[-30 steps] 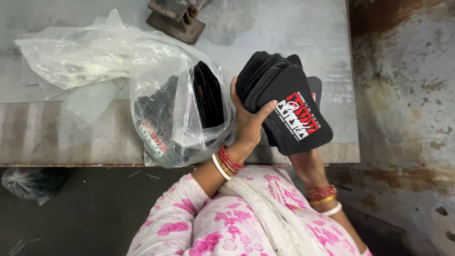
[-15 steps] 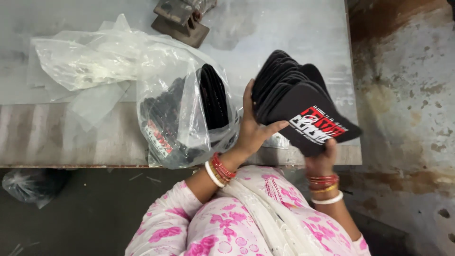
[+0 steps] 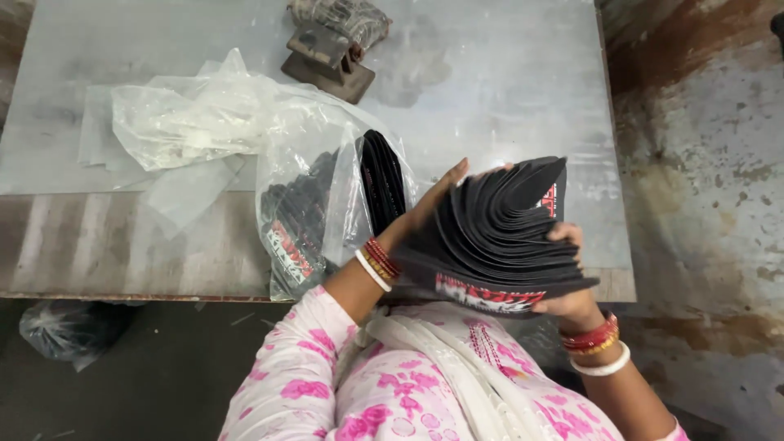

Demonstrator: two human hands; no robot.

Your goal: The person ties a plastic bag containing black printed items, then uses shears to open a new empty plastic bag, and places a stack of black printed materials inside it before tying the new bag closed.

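On the grey metal table (image 3: 506, 90) a clear plastic bag (image 3: 314, 204) holds more dark pieces. Above its edge, left hand (image 3: 433, 200) and right hand (image 3: 567, 273) close around a fanned stack of black printed labels (image 3: 498, 233); splayed leaves held only at the edges risk slipping out and spilling.

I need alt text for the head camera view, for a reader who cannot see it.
Seen from above, a person's left hand and right hand hold a fanned stack of flat black pieces with red and white print over a grey table. A clear plastic bag of similar pieces lies to their left.
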